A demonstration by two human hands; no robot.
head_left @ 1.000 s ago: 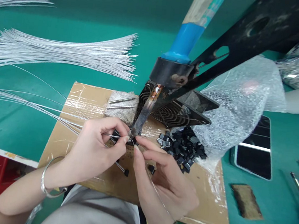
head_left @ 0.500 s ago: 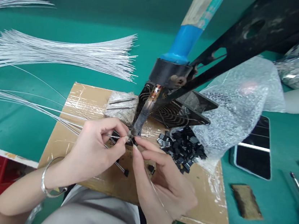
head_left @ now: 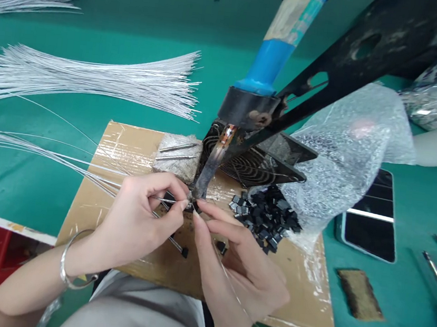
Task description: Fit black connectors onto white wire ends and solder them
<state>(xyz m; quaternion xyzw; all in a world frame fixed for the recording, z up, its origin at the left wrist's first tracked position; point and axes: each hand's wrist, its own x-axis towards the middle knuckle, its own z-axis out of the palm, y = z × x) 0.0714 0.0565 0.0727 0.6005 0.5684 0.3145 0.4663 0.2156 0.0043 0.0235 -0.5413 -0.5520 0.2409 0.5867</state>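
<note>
Just below the tip of the fixed soldering iron (head_left: 214, 163), the two hands meet over the taped cardboard sheet (head_left: 125, 144) that lies on the green surface (head_left: 89, 110). A thin silver wire (head_left: 166, 199) is pinched between thumb and forefinger of the left hand (head_left: 135, 222), its free end brought right up to the iron's tip. The fingers of the right hand (head_left: 245, 273) are closed too, forefinger and thumb nipping something very small at the same spot (probably one of the black parts, though it is too small to be told for certain). More such black parts (head_left: 265, 217) are heaped just to the right, spilling from a bubble-wrap bag (head_left: 351, 148), and a finished-looking wire with a black end (head_left: 176, 245) lies under the left hand. Loose wire bundles (head_left: 89, 76) are fanned out well to the left.

For the joint to be made well, wire and part should be held dead steady against the tip, wrists rested on the cardboard, fingertips kept clear of the hot metal, and the contact kept brief.
</note>
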